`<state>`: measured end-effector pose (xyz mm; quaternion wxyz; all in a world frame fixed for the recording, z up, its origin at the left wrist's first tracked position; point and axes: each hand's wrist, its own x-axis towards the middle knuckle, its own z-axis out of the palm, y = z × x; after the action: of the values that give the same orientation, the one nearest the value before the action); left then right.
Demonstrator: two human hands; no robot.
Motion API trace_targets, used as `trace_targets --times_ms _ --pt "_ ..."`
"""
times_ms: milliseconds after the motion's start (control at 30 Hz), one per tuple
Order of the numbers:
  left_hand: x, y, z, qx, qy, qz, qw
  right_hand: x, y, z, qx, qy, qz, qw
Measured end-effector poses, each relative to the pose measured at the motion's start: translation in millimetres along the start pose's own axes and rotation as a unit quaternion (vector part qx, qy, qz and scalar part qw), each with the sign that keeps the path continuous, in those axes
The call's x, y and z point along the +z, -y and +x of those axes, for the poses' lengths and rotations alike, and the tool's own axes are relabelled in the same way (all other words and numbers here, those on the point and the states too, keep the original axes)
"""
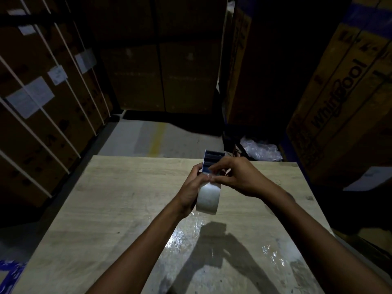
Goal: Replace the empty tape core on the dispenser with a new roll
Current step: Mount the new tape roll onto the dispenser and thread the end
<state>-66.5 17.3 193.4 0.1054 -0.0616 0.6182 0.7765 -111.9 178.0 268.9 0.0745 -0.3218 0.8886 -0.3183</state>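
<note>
I hold a tape dispenser (213,159) above the wooden table (106,198), its serrated blade end pointing away from me. A clear tape roll (209,198) sits in the dispenser's near end. My left hand (192,187) grips the dispenser and roll from the left side. My right hand (235,177) comes in from the right, its fingertips pinched at the tape's edge just past the roll, where it meets the dispenser's front. What lies between those fingertips is too small to make out. No empty core is in view.
Crumpled clear plastic film (212,240) lies on the table near me. Stacked cardboard cartons (339,92) stand close on the right, strapped cartons (46,107) on the left, more behind. A plastic bag (259,149) lies on the floor beyond the table's far right corner.
</note>
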Motion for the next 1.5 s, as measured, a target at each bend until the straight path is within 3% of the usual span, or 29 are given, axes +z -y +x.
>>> trace_targets --times_ms 367,567,700,967,1100,1501 --pt "-4 7 -3 0.008 -0.013 -0.064 0.998 5 8 10 0.034 0.037 -0.037 0.998" --pt "2 15 -10 -0.026 -0.031 -0.109 0.993 12 20 3 -0.005 0.050 -0.111 0.993" --pt "-3 19 -11 -0.002 -0.039 -0.081 0.996 18 25 -2 -0.027 0.017 -0.138 0.990" --pt "-14 12 -17 0.042 0.046 -0.012 0.998 13 29 0 0.001 -0.021 -0.161 0.987" --pt "-20 2 -14 0.040 0.071 0.021 0.996 6 36 5 -0.050 -0.055 -0.258 0.963" --pt "-30 -26 -17 0.007 0.105 0.062 0.992 -9 47 16 -0.063 0.014 -0.278 0.959"
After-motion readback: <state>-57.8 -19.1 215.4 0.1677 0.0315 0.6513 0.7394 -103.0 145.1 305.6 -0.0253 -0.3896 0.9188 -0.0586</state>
